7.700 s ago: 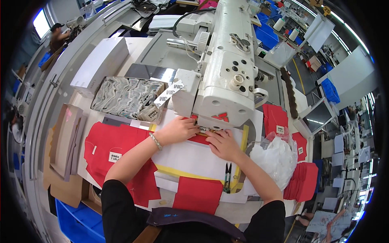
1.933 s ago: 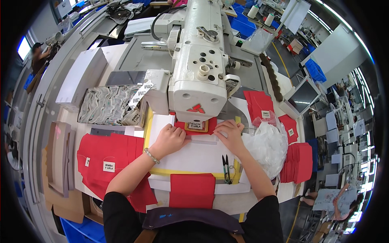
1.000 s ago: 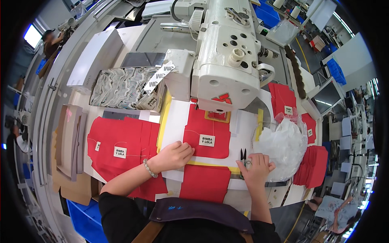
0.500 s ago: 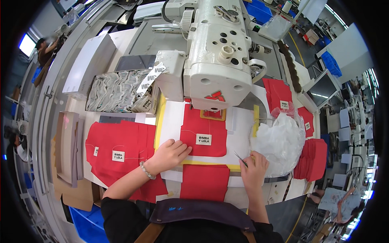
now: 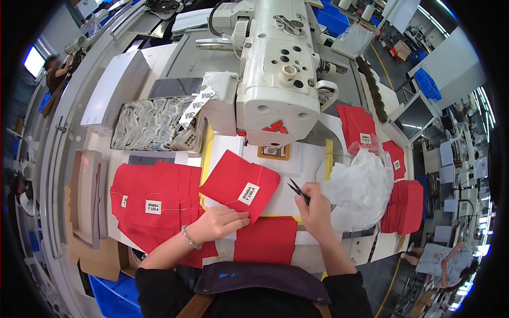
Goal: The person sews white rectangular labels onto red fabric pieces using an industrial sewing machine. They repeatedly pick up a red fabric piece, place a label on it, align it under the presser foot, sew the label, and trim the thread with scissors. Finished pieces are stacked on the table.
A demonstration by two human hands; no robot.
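Observation:
My left hand (image 5: 220,223) is closed on the lower corner of a red fabric piece (image 5: 225,179) that bears a white label (image 5: 248,194). The piece lies tilted in front of the sewing machine (image 5: 278,95), and loose threads trail from the label. In my right hand (image 5: 316,212) is a pair of thread snips (image 5: 298,190), its dark pointed blades slightly apart and aimed toward the fabric without touching it. Behind the piece, the machine's metal clamp plate (image 5: 273,152) shows uncovered. Another red piece (image 5: 266,241) lies at the near table edge, below both hands.
Overlapping labelled red pieces (image 5: 154,185) spread to the left. Behind them stands a box of bundled labels (image 5: 154,124). At the right are a crumpled white plastic bag (image 5: 360,193) and a red fabric stack (image 5: 405,208). A long open box (image 5: 87,196) sits far left.
My left hand has pulled the labelled red piece out from under the machine head and turned it leftward. My right hand with the snips has moved up and left, nearer the fabric.

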